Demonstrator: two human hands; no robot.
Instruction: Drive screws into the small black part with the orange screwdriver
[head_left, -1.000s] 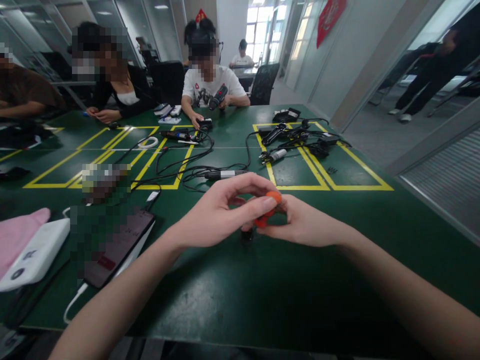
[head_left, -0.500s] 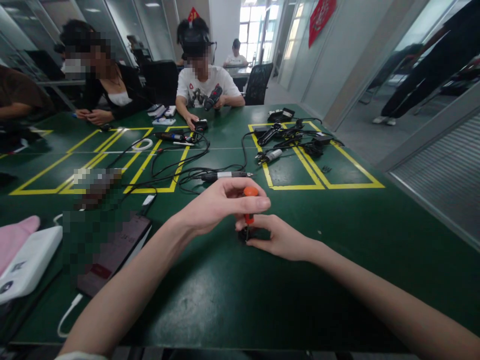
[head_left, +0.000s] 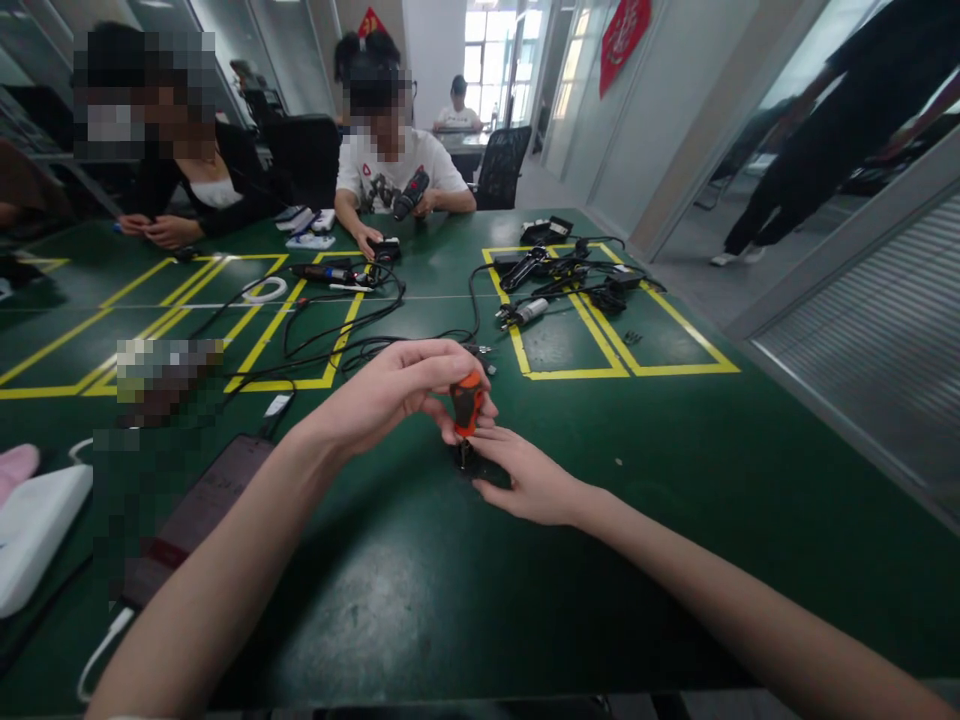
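My left hand point(head_left: 390, 392) is closed around the orange and black handle of a short screwdriver point(head_left: 467, 404), which stands nearly upright with its tip down. Under the tip a small black part point(head_left: 480, 468) lies on the green table point(head_left: 420, 580). My right hand point(head_left: 525, 478) rests on the table and pinches that black part with thumb and fingers. The two hands touch each other just in front of me, at the middle of the table.
A phone point(head_left: 199, 515) on a white cable lies at my left, beside a white case point(head_left: 34, 525). Black cables point(head_left: 337, 335) and tools point(head_left: 555, 270) cover the yellow-taped squares beyond my hands. Two people sit at the far side; one holds a drill point(head_left: 411, 193).
The screwdriver has gone from lying between my fingers to standing upright on the black part. My left hand has slid down onto its handle. My right hand has dropped to the table.
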